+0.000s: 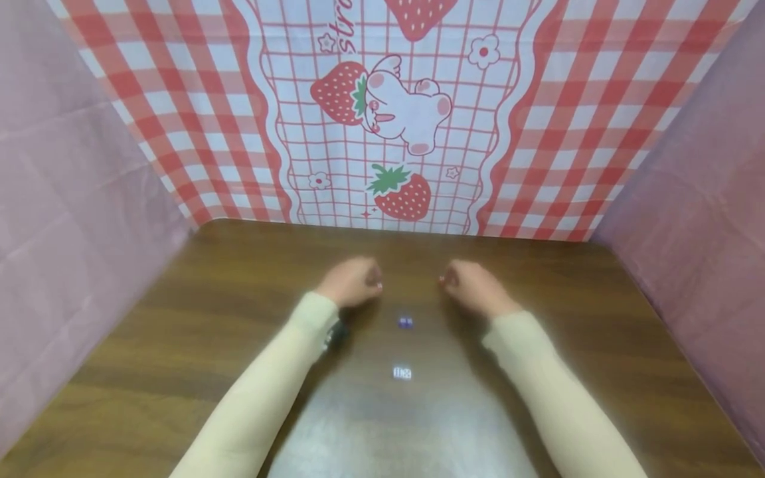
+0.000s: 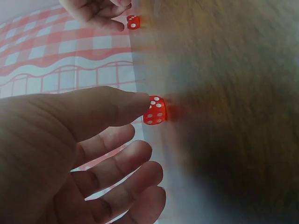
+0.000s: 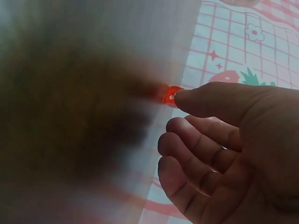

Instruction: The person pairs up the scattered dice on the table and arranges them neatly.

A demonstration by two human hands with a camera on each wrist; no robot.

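My left hand (image 1: 351, 282) pinches a red see-through die (image 2: 154, 111) with white pips at the tip of its thumb (image 2: 126, 105). Another red die (image 3: 172, 96) is pinched at the thumb tip of my right hand (image 1: 475, 287), its pips partly covered by that thumb. Both dice are close over the tabletop, and the two hands face each other with a gap between them. Nearer to me, midway between the forearms, lies a small blue-purple pair of dice (image 1: 406, 322). Below that is a white pair (image 1: 402, 373) with dark pips, set side by side.
The brown wood-grain table (image 1: 149, 365) ends at a hanging red-and-white checked cloth (image 1: 412, 133) printed with strawberries. Pink cloth walls (image 1: 72, 166) close in both sides. A dark device (image 1: 337, 335) sits at the left wrist.
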